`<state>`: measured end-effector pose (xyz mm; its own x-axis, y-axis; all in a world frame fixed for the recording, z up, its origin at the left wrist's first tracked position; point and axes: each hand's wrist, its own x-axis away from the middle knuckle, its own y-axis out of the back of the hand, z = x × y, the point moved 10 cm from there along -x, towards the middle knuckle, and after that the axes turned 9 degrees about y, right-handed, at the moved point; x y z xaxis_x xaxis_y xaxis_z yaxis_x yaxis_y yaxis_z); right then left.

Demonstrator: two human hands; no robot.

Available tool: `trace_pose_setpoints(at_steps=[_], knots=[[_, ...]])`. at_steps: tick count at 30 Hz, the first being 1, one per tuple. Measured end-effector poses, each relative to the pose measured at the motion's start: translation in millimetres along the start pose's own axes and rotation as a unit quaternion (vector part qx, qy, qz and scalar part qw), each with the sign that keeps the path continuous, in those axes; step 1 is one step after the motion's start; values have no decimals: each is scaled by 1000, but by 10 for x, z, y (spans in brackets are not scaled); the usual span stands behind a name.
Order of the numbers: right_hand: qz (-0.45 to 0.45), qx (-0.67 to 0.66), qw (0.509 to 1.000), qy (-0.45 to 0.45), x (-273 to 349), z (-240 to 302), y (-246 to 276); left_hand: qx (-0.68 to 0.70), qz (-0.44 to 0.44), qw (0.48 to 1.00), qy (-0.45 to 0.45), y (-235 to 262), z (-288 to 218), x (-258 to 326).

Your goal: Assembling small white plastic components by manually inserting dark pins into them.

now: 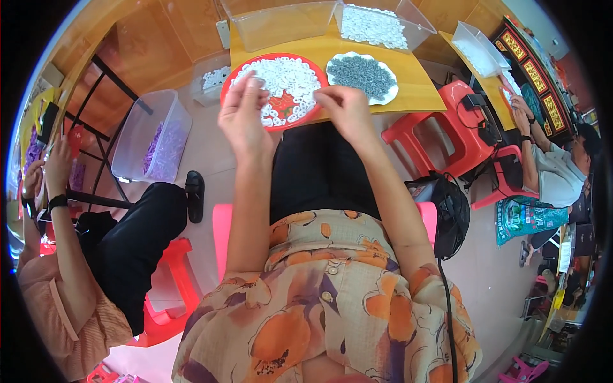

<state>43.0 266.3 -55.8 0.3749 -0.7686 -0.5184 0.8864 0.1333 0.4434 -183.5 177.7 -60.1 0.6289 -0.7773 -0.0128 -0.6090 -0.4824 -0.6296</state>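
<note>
A round red plate [225, 96] on the table in front of me holds many small white ring-shaped pieces [287, 71], with part of its red bottom showing. Over its left side, my left hand [246, 118] is raised with thumb and fingers pinched together; a small pale thing seems to be at the fingertips, too small to name. At the plate's right edge, my right hand [348, 110] is closed in a pinch beside some white pieces, and what it holds cannot be made out. Just right of it, a white scalloped dish [391, 96] holds a heap of small grey parts [361, 73].
Clear plastic bins [284, 29] stand at the table's back, one with white pieces [373, 27]. A red stool [440, 137] is at the right. Co-workers sit at left and right. A plastic tub [153, 137] with purple parts stands on the left floor.
</note>
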Motion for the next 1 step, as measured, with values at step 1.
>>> trace_pose_setpoints(at_steps=[1], knots=[[66, 75, 995, 1, -61, 0, -232, 12, 8, 1000, -23, 96, -129, -53]])
